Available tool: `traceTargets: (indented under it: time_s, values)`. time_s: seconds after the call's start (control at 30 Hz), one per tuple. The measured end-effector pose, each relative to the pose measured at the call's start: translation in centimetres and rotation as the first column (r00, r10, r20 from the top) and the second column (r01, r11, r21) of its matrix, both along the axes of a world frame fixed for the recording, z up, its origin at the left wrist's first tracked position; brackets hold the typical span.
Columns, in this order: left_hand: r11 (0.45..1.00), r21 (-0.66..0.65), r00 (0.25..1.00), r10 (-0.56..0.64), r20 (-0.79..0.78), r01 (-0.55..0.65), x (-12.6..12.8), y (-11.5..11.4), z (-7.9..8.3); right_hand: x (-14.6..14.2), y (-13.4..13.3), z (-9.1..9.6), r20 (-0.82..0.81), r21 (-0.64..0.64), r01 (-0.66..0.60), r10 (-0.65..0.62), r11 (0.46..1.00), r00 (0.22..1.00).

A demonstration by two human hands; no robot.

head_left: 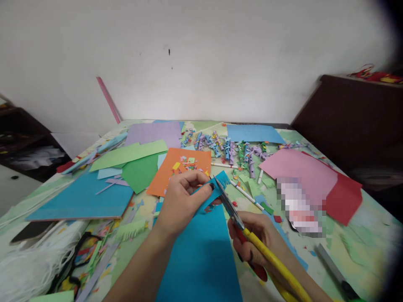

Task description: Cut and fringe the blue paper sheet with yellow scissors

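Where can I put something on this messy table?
The tablecloth right of the green scrap, nearer than the red paper; also the turquoise sheet, left of the scissors. It's crowded with paper rolls at back centre and white string near left.

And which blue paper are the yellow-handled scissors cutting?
The narrow, fringed blue paper strip pinched in the left hand; the wider blue sheets show no fringe.

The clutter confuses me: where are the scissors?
Right of centre in the head view: the red-and-yellow scissors are in the right hand, blades at the blue paper strip in the left hand.
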State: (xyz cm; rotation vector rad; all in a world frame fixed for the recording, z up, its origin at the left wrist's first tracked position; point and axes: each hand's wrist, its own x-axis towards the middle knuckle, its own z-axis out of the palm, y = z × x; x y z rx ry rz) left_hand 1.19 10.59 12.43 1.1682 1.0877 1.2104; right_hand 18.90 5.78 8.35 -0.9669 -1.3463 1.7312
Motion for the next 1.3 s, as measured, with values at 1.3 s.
traceTargets:
  time_s: [1.3]
  values:
    - [0.999, -0.008, 0.998, -0.031, 0.062, 0.032, 0.0, 0.1, -0.1, 0.2, 0.1, -1.2, -0.045, 0.04, -0.034, 0.036, 0.999, 0.998]
